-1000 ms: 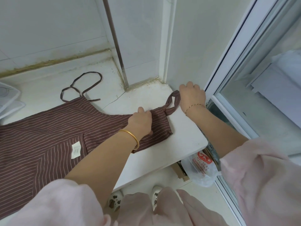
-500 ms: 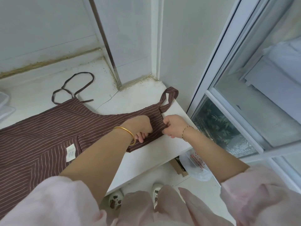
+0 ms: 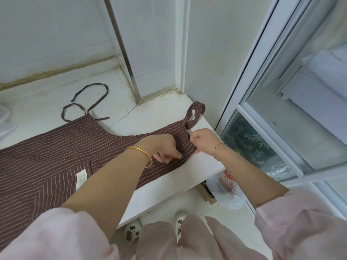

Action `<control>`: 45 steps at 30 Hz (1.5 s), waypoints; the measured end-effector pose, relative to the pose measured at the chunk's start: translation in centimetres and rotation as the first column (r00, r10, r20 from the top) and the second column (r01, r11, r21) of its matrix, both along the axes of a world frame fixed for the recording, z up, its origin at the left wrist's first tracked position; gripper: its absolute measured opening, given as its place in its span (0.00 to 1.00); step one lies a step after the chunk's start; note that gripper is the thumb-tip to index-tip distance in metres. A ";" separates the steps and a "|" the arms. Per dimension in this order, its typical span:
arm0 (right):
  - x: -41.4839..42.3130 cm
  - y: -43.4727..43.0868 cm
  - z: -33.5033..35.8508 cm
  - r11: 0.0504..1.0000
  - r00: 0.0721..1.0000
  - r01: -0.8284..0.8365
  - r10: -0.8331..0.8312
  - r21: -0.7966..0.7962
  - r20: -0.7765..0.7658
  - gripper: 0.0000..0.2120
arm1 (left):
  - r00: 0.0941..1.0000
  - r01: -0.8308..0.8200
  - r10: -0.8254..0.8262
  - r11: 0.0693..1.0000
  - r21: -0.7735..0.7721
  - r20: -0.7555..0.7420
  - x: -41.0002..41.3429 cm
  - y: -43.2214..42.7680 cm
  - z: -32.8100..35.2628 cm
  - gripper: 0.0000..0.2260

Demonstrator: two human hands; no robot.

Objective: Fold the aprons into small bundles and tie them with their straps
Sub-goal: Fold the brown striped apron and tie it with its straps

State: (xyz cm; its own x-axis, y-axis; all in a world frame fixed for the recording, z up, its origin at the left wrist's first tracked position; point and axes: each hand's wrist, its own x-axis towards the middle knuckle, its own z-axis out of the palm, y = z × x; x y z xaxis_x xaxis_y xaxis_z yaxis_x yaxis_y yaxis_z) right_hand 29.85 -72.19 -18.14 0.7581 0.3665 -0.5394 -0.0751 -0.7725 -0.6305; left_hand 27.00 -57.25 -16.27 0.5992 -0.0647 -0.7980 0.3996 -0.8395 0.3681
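A white plastic bag (image 3: 229,193) slumps beside a cardboard box (image 3: 204,189) below the white counter (image 3: 197,167).

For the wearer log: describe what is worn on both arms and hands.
Loose pale pink sleeves, the left sleeve and the right sleeve, leave the forearms bare. At the wrist of the left hand sits a plain gold bangle; at that of the right hand, a thin gold chain bracelet. No gloves.

apron (image 3: 47,147): cut by left edge | label (image 3: 81,180): text too small
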 end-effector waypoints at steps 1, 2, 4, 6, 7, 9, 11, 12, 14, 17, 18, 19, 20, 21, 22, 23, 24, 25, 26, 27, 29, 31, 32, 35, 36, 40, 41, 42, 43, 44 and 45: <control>0.3 -0.2 -0.1 1.000 1.000 -0.013 0.012 -0.010 -0.023 0.12 | 0.993 -0.035 0.033 0.999 0.014 0.109 0.5 0.1 0.2 0.12; 0.4 -0.5 0.1 1.000 1.000 -0.014 0.014 -0.002 -0.025 0.11 | 0.969 -0.072 0.062 0.997 0.035 0.240 0.9 0.1 0.4 0.13; 0.3 -0.9 0.0 0.998 0.999 -0.031 0.029 0.054 0.034 0.12 | 0.877 -0.158 0.122 0.987 0.039 0.464 1.8 -0.1 0.7 0.09; 0.0 -0.9 -0.2 0.997 0.984 -0.074 0.073 0.003 0.163 0.13 | 0.815 -0.196 0.140 0.980 0.042 0.563 2.6 -0.6 0.7 0.11; 0.0 -0.9 -0.4 0.994 0.963 -0.090 0.102 -0.060 0.248 0.11 | 0.813 -0.185 0.126 0.982 0.047 0.568 3.0 -0.9 0.5 0.13; 0.0 -0.7 -0.5 0.981 0.923 -0.100 0.154 -0.168 0.352 0.09 | 0.813 -0.154 0.097 0.987 0.051 0.574 3.8 -1.6 -0.3 0.14; 0.3 -0.6 -0.5 0.988 0.917 -0.064 0.115 -0.143 0.381 0.09 | 0.798 -0.151 0.087 0.987 0.057 0.597 4.4 -2.3 -1.1 0.13; 0.4 -0.6 -0.6 0.997 0.931 -0.027 0.051 -0.069 0.362 0.09 | 0.794 -0.157 0.088 0.986 0.063 0.602 4.7 -2.6 -1.3 0.14; 0.4 -0.6 -0.7 0.994 0.966 0.060 -0.081 0.088 0.246 0.08 | 0.801 -0.179 0.094 0.980 0.087 0.592 5.0 -2.9 -1.7 0.16; 0.6 -0.6 -0.9 0.999 0.961 -0.031 0.022 0.028 0.277 0.06 | 0.790 -0.201 0.092 0.973 0.114 0.607 5.3 -2.9 -1.7 0.13; 0.7 -0.6 -1.0 0.995 0.947 -0.090 0.099 -0.044 0.305 0.05 | 0.772 -0.217 0.104 0.970 0.107 0.628 5.4 -2.9 -1.6 0.10; 0.8 -0.6 -1.0 0.986 0.935 -0.131 0.156 -0.098 0.317 0.06 | 0.753 -0.236 0.117 0.966 0.100 0.648 5.5 -2.8 -1.3 0.08; 0.9 -0.6 -0.9 0.983 0.934 -0.139 0.170 -0.122 0.313 0.07 | 0.737 -0.250 0.126 0.964 0.095 0.665 5.6 -2.6 -1.0 0.07; 1.0 -0.6 -0.9 0.987 0.937 -0.114 0.146 -0.116 0.318 0.08 | 0.732 -0.255 0.142 0.964 0.074 0.667 5.7 -2.4 -0.7 0.06; 1.1 -0.6 -1.0 0.993 0.936 -0.068 0.097 -0.098 0.338 0.07 | 0.733 -0.255 0.185 0.967 0.013 0.654 5.8 -2.3 -0.5 0.04; 1.3 -0.5 -0.8 0.998 0.930 -0.016 0.039 -0.067 0.364 0.06 | 0.737 -0.260 0.259 0.961 -0.092 0.625 5.8 -2.1 -0.3 0.03; 1.5 -0.4 -0.6 0.998 0.932 0.053 -0.044 -0.015 0.361 0.07 | 0.748 -0.269 0.344 0.939 -0.215 0.567 5.8 -2.1 -0.1 0.03; 1.8 -0.1 -0.2 0.985 0.936 0.153 -0.171 0.080 0.307 0.08 | 0.753 -0.287 0.420 0.902 -0.322 0.507 5.6 -2.0 0.2 0.03; 2.3 0.1 0.2 0.937 0.930 0.285 -0.322 0.201 0.180 0.09 | 0.746 -0.309 0.482 0.861 -0.403 0.459 5.5 -1.9 0.5 0.04; 2.7 0.4 0.6 0.841 0.890 0.441 -0.455 0.313 -0.028 0.10 | 0.731 -0.338 0.542 0.815 -0.470 0.414 5.4 -1.8 0.8 0.07; 3.5 0.7 1.5 0.593 0.726 0.685 -0.508 0.423 -0.464 0.10 | 0.704 -0.388 0.634 0.721 -0.575 0.320 5.2 -1.5 1.6 0.09; 4.3 0.6 1.5 0.358 0.603 0.796 -0.391 0.488 -0.696 0.11 | 0.738 -0.389 0.625 0.703 -0.595 0.255 5.0 -1.3 2.0 0.10; 4.8 0.3 1.3 0.248 0.572 0.820 -0.338 0.516 -0.747 0.13 | 0.773 -0.374 0.588 0.726 -0.578 0.239 5.0 -1.4 2.0 0.10; 6.4 -0.6 0.9 0.004 0.512 0.835 -0.373 0.551 -0.774 0.19 | 0.857 -0.327 0.466 0.822 -0.466 0.221 4.7 -1.9 1.3 0.10; 6.9 -0.9 0.9 -0.083 0.477 0.836 -0.379 0.542 -0.793 0.19 | 0.873 -0.304 0.422 0.862 -0.405 0.243 4.6 -2.1 0.9 0.08; 8.4 -2.5 1.1 -0.304 0.263 0.866 -0.400 0.398 -0.878 0.16 | 0.886 -0.224 0.282 0.955 -0.192 0.369 4.6 -2.5 -0.8 0.11; 8.6 -3.1 1.0 -0.315 0.218 0.877 -0.414 0.363 -0.884 0.15 | 0.883 -0.199 0.246 0.968 -0.155 0.400 4.7 -2.5 -1.0 0.12; 8.6 -3.9 0.8 -0.321 0.189 0.885 -0.415 0.338 -0.890 0.13 | 0.883 -0.168 0.203 0.979 -0.118 0.424 4.8 -2.6 -1.3 0.12; 8.5 -4.6 0.9 -0.305 0.184 0.895 -0.413 0.326 -0.892 0.12 | 0.884 -0.140 0.162 0.987 -0.080 0.438 4.9 -2.8 -1.5 0.13; 8.2 -5.2 0.9 -0.286 0.191 0.903 -0.398 0.320 -0.897 0.11 | 0.886 -0.114 0.121 0.993 -0.042 0.447 5.1 -3.0 -1.6 0.13; 8.0 -5.7 1.0 -0.278 0.194 0.909 -0.376 0.310 -0.906 0.10 | 0.891 -0.089 0.080 0.996 -0.001 0.446 5.2 -3.1 -1.8 0.13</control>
